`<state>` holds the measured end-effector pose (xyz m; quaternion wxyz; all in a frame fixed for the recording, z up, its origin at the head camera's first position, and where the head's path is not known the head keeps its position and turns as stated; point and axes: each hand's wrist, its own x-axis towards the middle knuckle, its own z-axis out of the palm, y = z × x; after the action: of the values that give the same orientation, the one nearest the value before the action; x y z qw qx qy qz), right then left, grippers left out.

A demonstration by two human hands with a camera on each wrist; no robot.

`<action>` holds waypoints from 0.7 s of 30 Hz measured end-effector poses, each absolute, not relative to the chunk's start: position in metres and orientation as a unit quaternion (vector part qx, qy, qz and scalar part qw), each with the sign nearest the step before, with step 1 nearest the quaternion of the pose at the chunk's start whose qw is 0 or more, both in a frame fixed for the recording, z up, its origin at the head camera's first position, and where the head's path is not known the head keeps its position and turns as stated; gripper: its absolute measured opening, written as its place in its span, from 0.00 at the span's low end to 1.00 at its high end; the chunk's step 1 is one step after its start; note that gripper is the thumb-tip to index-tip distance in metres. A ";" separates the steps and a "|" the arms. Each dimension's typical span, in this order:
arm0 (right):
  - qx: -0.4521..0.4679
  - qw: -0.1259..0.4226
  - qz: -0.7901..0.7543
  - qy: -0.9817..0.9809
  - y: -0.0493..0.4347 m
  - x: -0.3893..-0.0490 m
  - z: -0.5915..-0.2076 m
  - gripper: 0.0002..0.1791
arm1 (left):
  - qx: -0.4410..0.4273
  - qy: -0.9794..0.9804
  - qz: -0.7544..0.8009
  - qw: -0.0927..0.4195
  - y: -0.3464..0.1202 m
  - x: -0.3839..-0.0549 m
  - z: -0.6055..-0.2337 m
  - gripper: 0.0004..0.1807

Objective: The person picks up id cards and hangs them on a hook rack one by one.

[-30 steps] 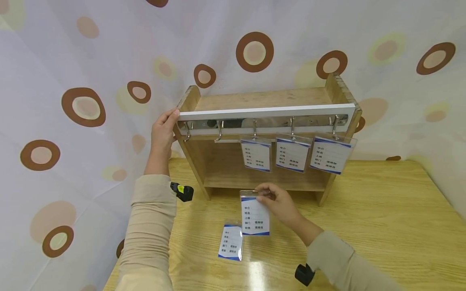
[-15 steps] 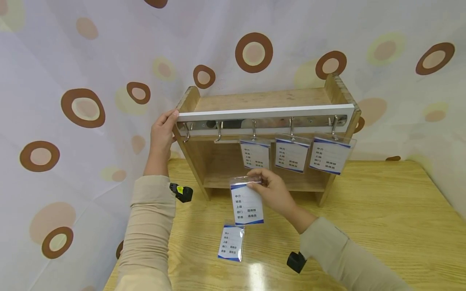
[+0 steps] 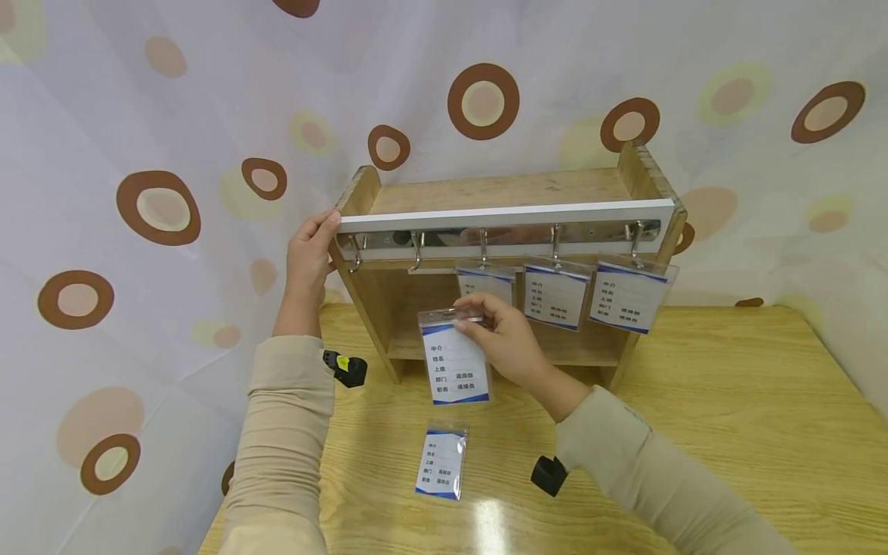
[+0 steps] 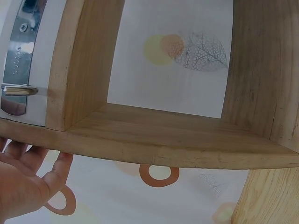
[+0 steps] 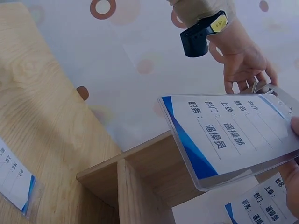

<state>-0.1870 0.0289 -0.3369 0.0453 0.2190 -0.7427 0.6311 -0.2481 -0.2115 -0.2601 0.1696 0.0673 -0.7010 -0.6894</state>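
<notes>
A wooden shelf (image 3: 499, 351) with a white rail of metal hooks (image 3: 483, 245) across its front stands on the table. My left hand (image 3: 310, 254) holds the shelf's upper left corner, at the rail's end; some fingertips are hidden. My right hand (image 3: 502, 339) pinches a clear badge holder (image 3: 454, 362) by its top edge, in front of the shelf and below the two bare left hooks. Three more badge holders (image 3: 555, 297) hang from the middle and right hooks; the middle one is partly covered by my hand. Another badge holder (image 3: 442, 462) lies flat on the table.
The wooden table (image 3: 728, 432) extends right of the shelf. A patterned curtain (image 3: 541, 46) covers the wall behind and to the left. Black devices (image 3: 347, 370) are strapped to both wrists.
My right hand has carried the badge holder up and to the left, toward the shelf, now covering part of the middle hanging badge. My left hand stays at the shelf corner.
</notes>
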 end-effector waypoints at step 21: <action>0.250 0.072 0.628 -0.733 0.005 -0.207 -0.309 0.11 | 0.063 -0.703 -0.688 0.169 -0.211 -0.247 -0.260 0.21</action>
<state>-0.2067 0.0052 -0.3087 0.0724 0.2499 -0.7332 0.6282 -0.2471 -0.2112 -0.2603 0.1686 0.0626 -0.7034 -0.6877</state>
